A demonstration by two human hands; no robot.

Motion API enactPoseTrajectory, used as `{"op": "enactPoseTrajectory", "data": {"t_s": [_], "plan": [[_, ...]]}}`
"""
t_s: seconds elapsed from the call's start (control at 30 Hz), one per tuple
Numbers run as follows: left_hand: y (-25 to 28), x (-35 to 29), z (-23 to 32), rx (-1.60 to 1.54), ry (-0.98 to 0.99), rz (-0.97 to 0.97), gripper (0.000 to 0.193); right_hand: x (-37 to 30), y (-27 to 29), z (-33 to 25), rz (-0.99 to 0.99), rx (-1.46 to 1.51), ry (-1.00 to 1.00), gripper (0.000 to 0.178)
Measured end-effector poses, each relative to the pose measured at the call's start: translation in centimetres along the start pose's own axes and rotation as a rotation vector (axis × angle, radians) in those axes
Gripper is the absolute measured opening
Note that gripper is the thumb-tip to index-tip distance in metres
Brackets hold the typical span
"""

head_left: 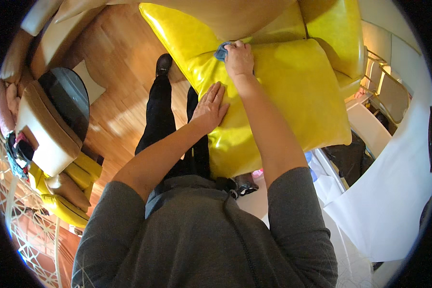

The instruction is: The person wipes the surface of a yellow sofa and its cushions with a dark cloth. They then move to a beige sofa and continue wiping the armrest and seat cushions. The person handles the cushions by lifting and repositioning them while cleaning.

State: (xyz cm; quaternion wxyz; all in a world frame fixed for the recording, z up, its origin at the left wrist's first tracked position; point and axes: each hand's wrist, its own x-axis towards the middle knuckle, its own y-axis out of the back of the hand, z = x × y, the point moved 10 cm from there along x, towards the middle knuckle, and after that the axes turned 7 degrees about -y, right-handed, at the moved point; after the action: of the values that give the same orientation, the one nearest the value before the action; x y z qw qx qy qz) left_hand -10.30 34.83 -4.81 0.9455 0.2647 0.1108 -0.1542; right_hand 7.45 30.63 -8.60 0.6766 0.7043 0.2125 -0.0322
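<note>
A big glossy yellow seat cushion (293,91) lies in front of me, tilted over a yellow sofa (175,29). On the cushion's left edge my left hand (210,108) rests flat, fingers stretched out. Farther away, my right hand (240,58) is closed around a small blue-grey cloth (221,52), pressed near the cushion's far left corner. Part of the cloth is hidden beneath the fingers.
Wooden flooring (122,62) stretches to the left. A dark round tabletop (65,98) stands by a beige seat (53,134). Yellow cushions (65,209) sit at lower left. At right are white sheeting (384,192), a black bag (346,156) and a metal-framed chair (393,93).
</note>
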Motion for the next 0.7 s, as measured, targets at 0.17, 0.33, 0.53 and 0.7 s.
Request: {"op": "enactPoseTrajectory", "data": {"t_s": [0.17, 0.33, 0.53, 0.7], "plan": [[-1.0, -0.4, -0.9, 0.008, -0.011, -0.065, 0.064, -0.9, -6.1, -3.4, -0.319, -0.162, -0.024, 0.027], [0.6, 0.7, 0.0, 0.069, 0.051, -0.147, 0.068, -1.9, -6.1, -4.3, -0.385, -0.019, 0.108, 0.025], [0.8, 4.1, 3.0, 0.016, -0.119, -0.004, 0.069, -0.1, 3.0, 5.1, -0.225, -0.236, -0.055, 0.024], [-0.7, 4.0, 2.5, 0.023, -0.085, -0.069, 0.07, -4.7, -0.4, 5.9, -0.359, -0.149, -0.038, 0.025]]}}
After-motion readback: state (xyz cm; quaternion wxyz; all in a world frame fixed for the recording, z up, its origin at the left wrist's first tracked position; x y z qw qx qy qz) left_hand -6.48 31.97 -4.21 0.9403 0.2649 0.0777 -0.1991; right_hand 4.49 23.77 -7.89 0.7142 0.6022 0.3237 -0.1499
